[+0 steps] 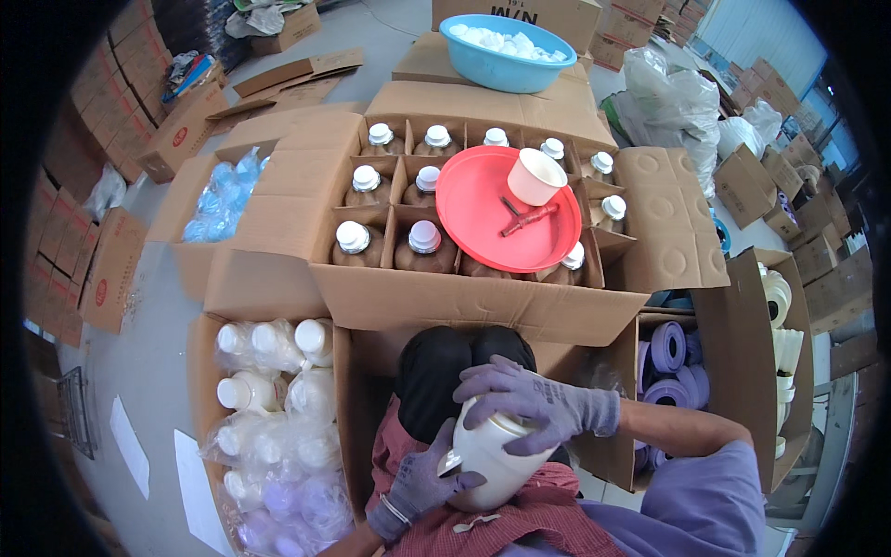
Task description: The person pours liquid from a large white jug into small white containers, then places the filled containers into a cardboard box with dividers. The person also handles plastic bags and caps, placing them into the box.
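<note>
A glossy white plastic vessel, rounded like the body of a jug, lies tilted in my lap over a red checked apron. My left hand, in a grey-purple knit glove, holds its lower left side. Beside that thumb a small shiny pale part juts out; whether it belongs to the vessel cannot be told. My right hand, gloved alike, spreads its fingers over the vessel's upper end and grips the rim, which it partly hides.
Ahead, a divided carton holds several white-capped bottles, with a red plastic tray on top bearing a white cup. Bagged white plastic parts fill the left carton. Purple rings lie at right. Behind stands a blue basin.
</note>
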The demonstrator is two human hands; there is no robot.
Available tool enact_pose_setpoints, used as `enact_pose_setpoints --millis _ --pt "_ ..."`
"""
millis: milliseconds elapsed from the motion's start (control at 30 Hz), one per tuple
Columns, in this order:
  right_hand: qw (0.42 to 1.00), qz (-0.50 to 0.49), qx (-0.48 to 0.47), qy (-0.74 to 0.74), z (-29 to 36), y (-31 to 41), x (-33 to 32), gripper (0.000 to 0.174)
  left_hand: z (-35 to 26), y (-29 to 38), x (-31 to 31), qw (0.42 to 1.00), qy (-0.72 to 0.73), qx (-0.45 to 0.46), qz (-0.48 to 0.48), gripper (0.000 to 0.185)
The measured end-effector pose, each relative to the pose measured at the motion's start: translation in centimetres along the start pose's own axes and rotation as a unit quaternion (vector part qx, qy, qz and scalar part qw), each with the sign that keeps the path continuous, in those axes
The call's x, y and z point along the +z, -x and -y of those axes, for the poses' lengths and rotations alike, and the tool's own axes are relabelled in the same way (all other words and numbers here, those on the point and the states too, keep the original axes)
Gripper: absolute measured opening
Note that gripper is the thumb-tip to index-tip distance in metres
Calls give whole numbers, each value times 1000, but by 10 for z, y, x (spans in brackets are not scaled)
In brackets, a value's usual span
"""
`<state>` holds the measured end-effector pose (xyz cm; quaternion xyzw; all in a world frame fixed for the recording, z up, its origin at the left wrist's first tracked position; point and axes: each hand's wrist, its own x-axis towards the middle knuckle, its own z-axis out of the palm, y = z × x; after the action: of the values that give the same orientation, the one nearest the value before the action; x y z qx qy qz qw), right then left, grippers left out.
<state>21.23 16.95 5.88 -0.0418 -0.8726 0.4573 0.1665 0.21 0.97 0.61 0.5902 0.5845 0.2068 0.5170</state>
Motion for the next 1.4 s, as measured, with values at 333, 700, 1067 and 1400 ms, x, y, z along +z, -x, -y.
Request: enact_pose_setpoints --millis 333,700,1067,1400 --pt "775 -408 184 445 -77 -40 -143 53 63 -13 -56 558 827 60 18 44" --pt "840 -164 25 516 39 -15 -102 37 -21 -58 -78 305 922 226 76 32" --pt "877 -452 153 58 -37 -2 3 49 -10 -62 -29 614 751 159 -185 39" --pt "935 -165 245 -196 -78 -52 -53 44 26 -39 -17 863 439 213 -130 83"
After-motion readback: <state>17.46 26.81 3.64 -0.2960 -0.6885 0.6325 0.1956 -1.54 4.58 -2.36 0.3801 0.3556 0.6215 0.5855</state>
